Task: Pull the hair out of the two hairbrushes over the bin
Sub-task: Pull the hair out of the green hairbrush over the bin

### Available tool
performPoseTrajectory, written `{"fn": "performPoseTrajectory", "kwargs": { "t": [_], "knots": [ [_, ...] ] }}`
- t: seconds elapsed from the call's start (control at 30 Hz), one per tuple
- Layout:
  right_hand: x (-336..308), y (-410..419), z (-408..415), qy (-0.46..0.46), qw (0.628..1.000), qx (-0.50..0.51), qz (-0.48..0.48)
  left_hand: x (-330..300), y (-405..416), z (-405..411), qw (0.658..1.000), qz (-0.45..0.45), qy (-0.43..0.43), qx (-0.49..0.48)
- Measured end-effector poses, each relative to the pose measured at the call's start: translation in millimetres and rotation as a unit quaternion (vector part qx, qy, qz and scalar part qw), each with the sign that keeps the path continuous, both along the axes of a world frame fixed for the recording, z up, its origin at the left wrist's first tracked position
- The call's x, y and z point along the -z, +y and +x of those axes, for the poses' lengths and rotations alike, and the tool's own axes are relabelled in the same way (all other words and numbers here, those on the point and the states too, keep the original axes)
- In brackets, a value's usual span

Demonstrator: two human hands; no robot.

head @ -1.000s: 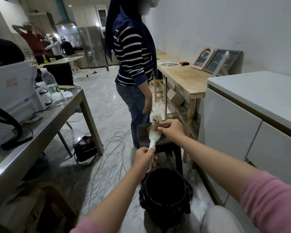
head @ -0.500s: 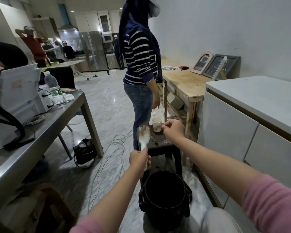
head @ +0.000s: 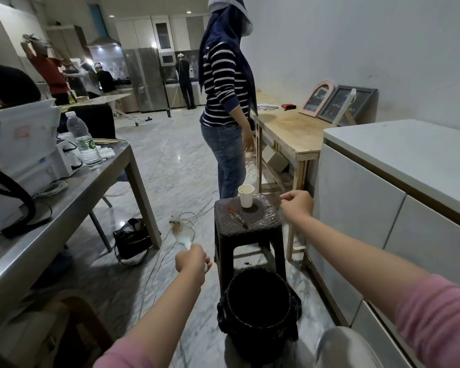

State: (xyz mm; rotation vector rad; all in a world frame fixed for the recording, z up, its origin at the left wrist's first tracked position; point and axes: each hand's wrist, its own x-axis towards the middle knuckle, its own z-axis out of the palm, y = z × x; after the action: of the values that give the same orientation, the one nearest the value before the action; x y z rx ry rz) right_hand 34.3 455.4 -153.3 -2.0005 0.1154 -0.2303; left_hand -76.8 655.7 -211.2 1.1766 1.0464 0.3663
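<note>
My left hand (head: 191,260) grips the handle of a white hairbrush (head: 181,232), whose head points up and to the left, blurred, with brown hair at its tip. It is held left of the dark stool (head: 246,221) and left of the black bin (head: 258,312) on the floor below. My right hand (head: 296,204) is raised at the stool's right edge with fingers pinched together; faint strands seem to hang from it, too thin to be sure. I see only this one hairbrush.
On the stool stand a white paper cup (head: 246,195) and a thin red-tipped stick (head: 237,216). A person in a striped top (head: 225,102) stands just behind it. White cabinets (head: 369,208) are to the right, a steel table (head: 64,197) to the left, cables and a black bag (head: 132,239) on the floor.
The two hands have drawn apart: my left hand swung the brush down and left, away from the stool, while my right hand moved right, off the bristles.
</note>
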Motion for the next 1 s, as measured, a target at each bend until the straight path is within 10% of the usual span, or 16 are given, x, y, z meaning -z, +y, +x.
{"fn": "performPoseTrajectory", "kwargs": {
  "t": [0.37, 1.0],
  "knots": [
    [11.0, 27.8, -8.6, 0.132, 0.965, -0.224, -0.036, -4.1, -15.7, 9.2, 0.990, 0.051, -0.047, 0.123],
    [1.9, 27.3, 1.9, -0.005, 0.980, -0.198, 0.025, -5.3, -38.2, -2.2, 0.922, 0.179, -0.060, 0.338]
  ]
}}
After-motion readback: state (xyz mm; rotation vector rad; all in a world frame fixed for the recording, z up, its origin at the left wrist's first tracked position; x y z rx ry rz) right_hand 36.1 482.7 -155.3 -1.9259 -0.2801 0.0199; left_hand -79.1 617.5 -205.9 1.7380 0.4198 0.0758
